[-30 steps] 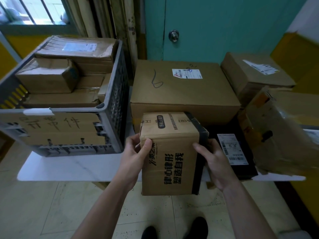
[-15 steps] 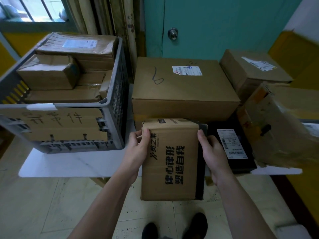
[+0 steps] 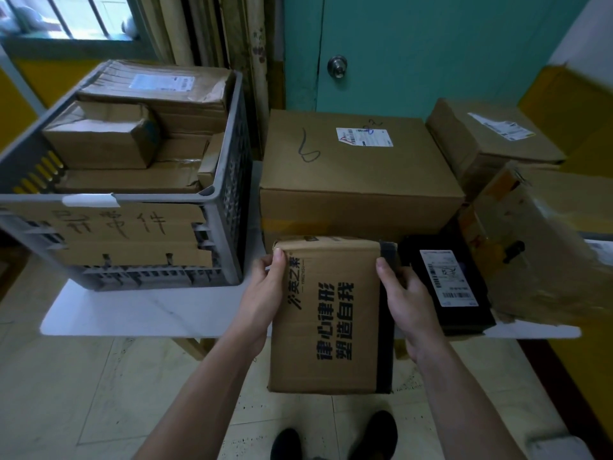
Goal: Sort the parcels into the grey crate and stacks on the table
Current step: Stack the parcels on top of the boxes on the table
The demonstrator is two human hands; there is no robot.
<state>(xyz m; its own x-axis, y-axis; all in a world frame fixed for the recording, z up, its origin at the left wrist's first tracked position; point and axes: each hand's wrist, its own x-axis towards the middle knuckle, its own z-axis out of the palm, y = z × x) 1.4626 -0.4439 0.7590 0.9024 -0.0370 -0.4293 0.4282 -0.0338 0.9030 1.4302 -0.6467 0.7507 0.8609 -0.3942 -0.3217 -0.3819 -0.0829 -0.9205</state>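
Printed box [image 3: 331, 317] held between both hands over near table edge: left hand [image 3: 263, 298] grips left side, thumb on front; right hand [image 3: 403, 298] clasps right side. Grey crate [image 3: 229, 210] of parcels left on white table [image 3: 159, 313]. Big box [image 3: 358, 167] behind, teal door [image 3: 431, 51] beyond.

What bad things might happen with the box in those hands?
The left hand and right hand grip the printed cardboard box only near its top, out past the table edge; it might slip and drop towards the shoes.
The grey crate already looks packed close to its rim, so a box added there may sit high and slide off.
The black parcel lies at the table's front edge beside the right hand; a bump might push it off.
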